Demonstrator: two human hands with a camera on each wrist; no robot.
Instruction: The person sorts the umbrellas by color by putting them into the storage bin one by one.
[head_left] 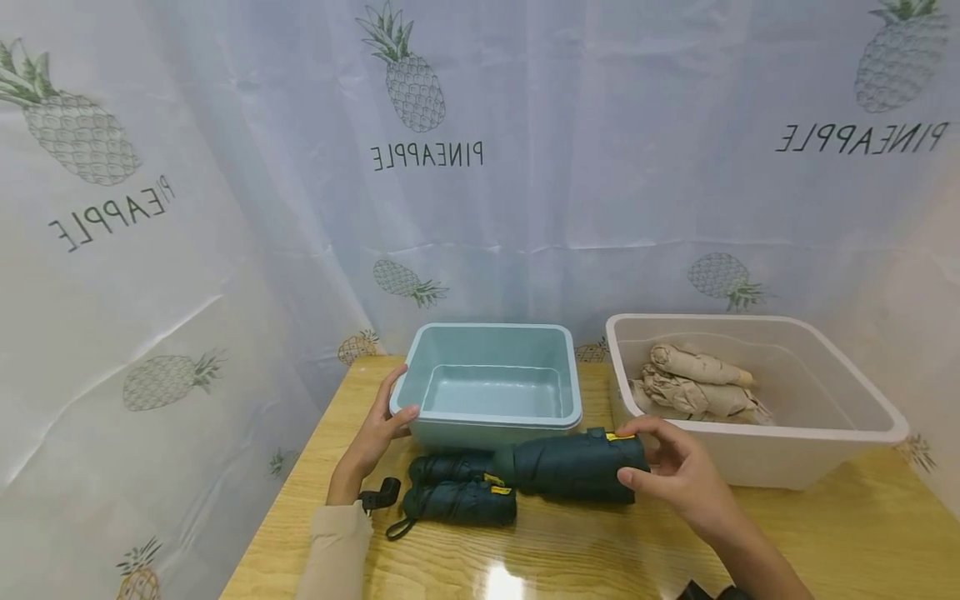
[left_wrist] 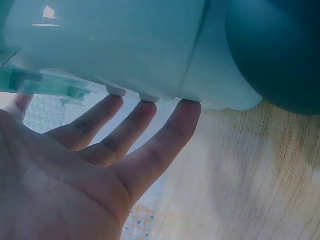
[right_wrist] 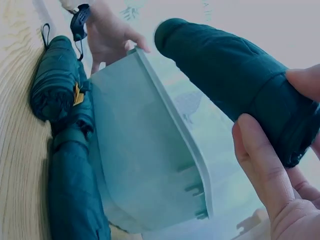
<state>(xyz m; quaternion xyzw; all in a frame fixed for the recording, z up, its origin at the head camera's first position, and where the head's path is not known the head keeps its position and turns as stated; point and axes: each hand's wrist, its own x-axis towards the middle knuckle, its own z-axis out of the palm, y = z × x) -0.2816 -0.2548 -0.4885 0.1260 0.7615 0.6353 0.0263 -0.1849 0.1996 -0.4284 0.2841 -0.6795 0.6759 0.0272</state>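
Observation:
My right hand [head_left: 675,475] holds a folded dark green umbrella [right_wrist: 235,85] by one end, thumb and fingers around it. This umbrella is raised in front of the light blue bin [head_left: 495,423]. On the table, two more folded umbrellas lie side by side: a front one [head_left: 461,504] with a wrist loop and one behind it [head_left: 450,467]. The right wrist view shows a further folded umbrella [right_wrist: 75,185] lying in line with them. My left hand [head_left: 378,429] grips the bin's near left corner, thumb over the rim and fingertips [left_wrist: 187,112] against the outer wall.
A larger white bin [head_left: 757,454] stands at the right with several beige, wrapped bundles [head_left: 701,383] inside. The wooden table [head_left: 420,567] ends at the left. A pineapple-print curtain [head_left: 525,200] hangs close behind both bins.

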